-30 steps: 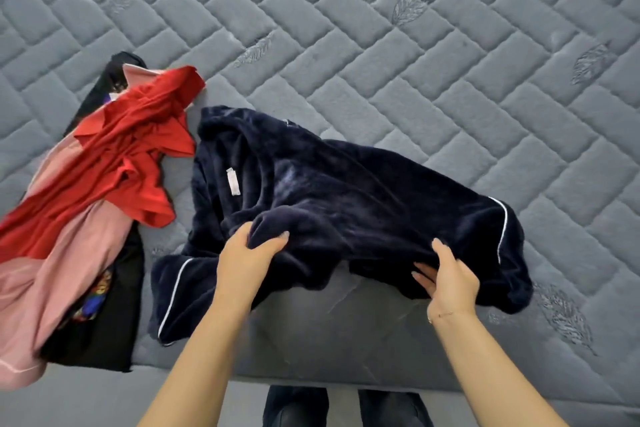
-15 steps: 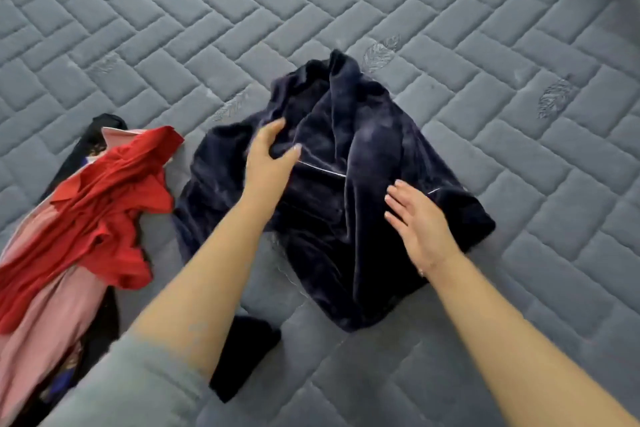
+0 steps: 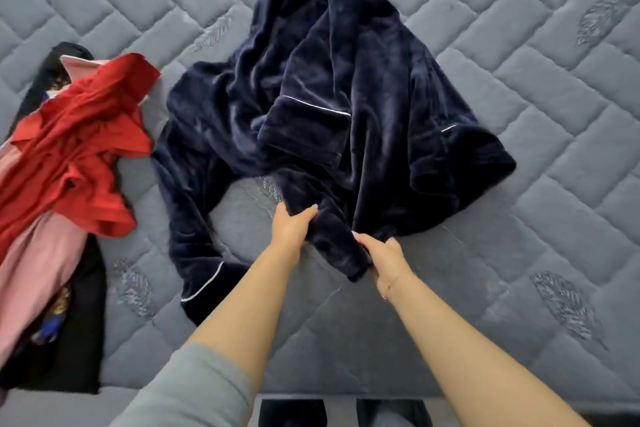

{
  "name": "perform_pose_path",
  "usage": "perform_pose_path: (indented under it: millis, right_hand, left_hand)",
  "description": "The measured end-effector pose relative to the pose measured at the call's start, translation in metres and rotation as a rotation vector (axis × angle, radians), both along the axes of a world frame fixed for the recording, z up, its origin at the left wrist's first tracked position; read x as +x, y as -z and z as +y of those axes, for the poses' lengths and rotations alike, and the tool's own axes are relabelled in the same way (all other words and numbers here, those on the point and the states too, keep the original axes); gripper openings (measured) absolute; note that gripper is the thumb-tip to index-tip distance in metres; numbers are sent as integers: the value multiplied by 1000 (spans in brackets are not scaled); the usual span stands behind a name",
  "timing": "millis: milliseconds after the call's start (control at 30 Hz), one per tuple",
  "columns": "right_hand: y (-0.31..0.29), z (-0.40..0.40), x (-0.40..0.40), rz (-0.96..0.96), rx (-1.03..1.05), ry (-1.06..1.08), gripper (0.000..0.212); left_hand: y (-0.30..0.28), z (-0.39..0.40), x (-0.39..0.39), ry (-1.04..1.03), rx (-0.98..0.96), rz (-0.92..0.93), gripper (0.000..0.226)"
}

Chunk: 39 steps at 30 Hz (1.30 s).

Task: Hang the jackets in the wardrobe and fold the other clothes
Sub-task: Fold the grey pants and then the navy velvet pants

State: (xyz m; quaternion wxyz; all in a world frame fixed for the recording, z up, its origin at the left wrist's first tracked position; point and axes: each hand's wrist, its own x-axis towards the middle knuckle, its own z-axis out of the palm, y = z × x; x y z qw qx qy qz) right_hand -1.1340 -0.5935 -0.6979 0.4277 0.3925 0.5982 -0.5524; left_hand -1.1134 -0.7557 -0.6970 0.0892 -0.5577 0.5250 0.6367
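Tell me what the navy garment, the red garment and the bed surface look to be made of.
Navy garment: plush fleece or velour, judging by its soft sheen and thick folds, with white piping. Red garment: thin woven or knit cloth, matte, finely creased. Bed surface: grey quilted fabric, stitched into padded blocks.

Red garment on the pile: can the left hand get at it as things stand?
Probably yes. The red garment lies on top of the pile, nothing over it, on the left hand's side. That hand now grips the navy robe, so it must let go first.
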Motion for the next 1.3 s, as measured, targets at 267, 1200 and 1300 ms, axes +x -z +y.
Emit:
perform_pose_path:
  millis: [267, 1200, 1300]
  right_hand:
    - [-54, 146, -28, 343, 288, 83, 18]
    - [1, -28, 146, 145, -18, 235, 52]
    - [-9, -23, 167, 94, -18, 265, 47]
  left_hand:
    - [-16, 144, 79, -35, 303, -140, 41]
    - [-7, -82, 187, 358, -249, -155, 32]
    - [-29, -58, 243, 423, 73, -304, 33]
